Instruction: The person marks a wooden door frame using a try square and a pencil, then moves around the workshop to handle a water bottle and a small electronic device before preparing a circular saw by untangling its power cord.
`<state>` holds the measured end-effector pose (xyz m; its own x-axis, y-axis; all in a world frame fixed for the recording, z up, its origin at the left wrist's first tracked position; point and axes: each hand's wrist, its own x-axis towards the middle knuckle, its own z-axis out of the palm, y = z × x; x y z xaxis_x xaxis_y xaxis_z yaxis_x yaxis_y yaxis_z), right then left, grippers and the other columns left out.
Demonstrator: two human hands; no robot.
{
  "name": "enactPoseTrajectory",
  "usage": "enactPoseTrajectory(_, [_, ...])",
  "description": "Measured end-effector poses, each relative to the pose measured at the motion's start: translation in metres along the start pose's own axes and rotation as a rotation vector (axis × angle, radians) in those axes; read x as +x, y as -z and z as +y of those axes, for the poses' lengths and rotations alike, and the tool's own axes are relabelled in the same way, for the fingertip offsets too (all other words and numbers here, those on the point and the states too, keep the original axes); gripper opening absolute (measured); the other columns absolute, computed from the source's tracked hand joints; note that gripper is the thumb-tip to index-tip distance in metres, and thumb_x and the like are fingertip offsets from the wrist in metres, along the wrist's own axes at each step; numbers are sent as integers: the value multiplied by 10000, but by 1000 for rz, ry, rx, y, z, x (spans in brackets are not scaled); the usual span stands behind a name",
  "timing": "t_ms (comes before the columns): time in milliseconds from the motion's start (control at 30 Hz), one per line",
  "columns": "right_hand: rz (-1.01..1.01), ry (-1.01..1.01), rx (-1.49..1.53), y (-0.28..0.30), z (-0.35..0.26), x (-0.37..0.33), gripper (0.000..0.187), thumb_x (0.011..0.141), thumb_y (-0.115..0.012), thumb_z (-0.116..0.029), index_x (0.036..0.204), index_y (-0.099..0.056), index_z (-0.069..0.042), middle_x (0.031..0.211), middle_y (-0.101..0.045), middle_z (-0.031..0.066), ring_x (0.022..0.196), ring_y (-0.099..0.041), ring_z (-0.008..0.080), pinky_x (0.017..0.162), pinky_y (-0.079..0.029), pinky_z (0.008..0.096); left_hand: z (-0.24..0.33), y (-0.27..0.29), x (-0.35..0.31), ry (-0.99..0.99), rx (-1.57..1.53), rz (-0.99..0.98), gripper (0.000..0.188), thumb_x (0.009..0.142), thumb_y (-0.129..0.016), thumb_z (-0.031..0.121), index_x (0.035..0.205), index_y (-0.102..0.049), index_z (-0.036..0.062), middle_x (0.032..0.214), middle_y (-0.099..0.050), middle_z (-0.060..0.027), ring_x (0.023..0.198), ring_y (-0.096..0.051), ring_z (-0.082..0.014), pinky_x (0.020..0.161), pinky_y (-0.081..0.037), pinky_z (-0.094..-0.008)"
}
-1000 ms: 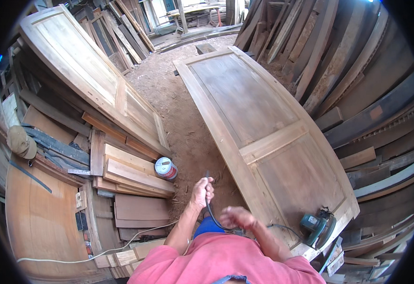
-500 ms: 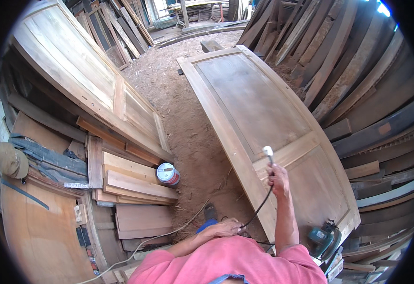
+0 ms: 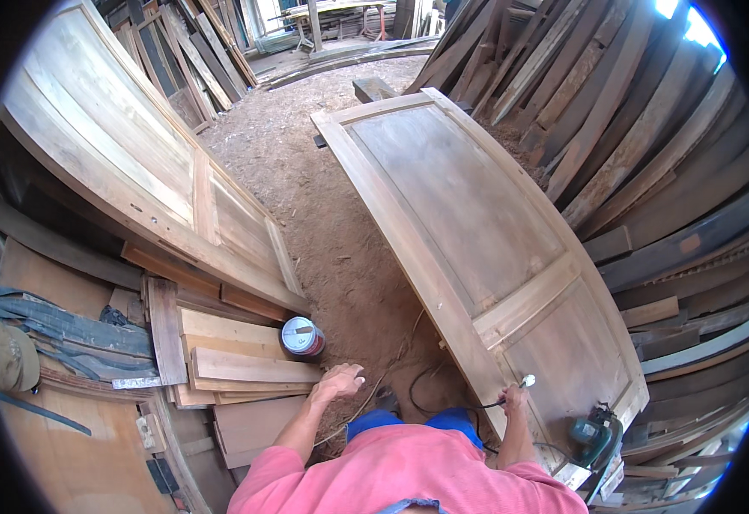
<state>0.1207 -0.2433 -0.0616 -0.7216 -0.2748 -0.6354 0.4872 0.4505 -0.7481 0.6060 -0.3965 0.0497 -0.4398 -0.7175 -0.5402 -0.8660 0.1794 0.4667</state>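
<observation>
In my right hand (image 3: pixel 514 401), closed over the near left part of a wooden door (image 3: pixel 460 188), is a black power cord (image 3: pixel 487 406) with its white plug (image 3: pixel 528 380) sticking out past the fingers. The cord hangs off the door's edge and loops down to the floor. My left hand (image 3: pixel 338 382) is empty, its fingers apart, beside the ends of some stacked boards (image 3: pixel 254 366). A pale cable (image 3: pixel 379 382) runs along the floor just right of it. A green power tool (image 3: pixel 593 435) rests on the door's near right corner.
A lidded paint bucket (image 3: pixel 302 337) stands beyond the boards. Another panelled door (image 3: pixel 126 146) lies along the left. Planks (image 3: pixel 614 120) lean densely on the right. A cap (image 3: pixel 8 355) sits at far left. Sawdust covers the floor (image 3: pixel 331 223).
My left hand has let go of the cord and moved left toward the boards. My right hand, still holding the cord near its plug, has come back toward me and lower.
</observation>
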Motion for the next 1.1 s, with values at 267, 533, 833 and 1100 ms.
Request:
enactPoseTrajectory(267, [-217,460,-475,-64,-62,24,281,937,-461,-187,811,-583,31,664,-543,110,452,-495,152,404,-417,343,-4,-33,24,-5,-155,-1,495,940,-544,342,1354,-523,72,1301,-576,-230,1242,-522,-383,1048,-411,-471])
enactPoseTrajectory(533, [-111,924,-1047,-154,-103,38,352,949,-466,-279,964,-613,40,950,-623,313,935,-582,490,843,-449,538,0,-75,55,-22,-195,-190,462,922,-516,341,1273,-585,47,1277,-593,-226,1208,-548,-386,1011,-439,-478])
enactPoseTrajectory(833, [-8,897,-1244,-191,-48,40,242,964,-491,-227,1060,-565,-18,963,-627,260,883,-592,468,776,-450,543,-97,-224,166,396,-453,-64,421,913,-542,274,1247,-586,23,1228,-615,-247,1134,-599,-402,967,-478,-470])
enactPoseTrajectory(1100, [-68,1037,-1024,-188,-34,66,182,993,-466,-139,1095,-544,-11,831,-523,67,726,-490,185,652,-416,337,-214,-407,314,609,-424,-149,491,889,-601,294,1262,-514,-13,1153,-621,-307,1125,-588,-445,950,-476,-496])
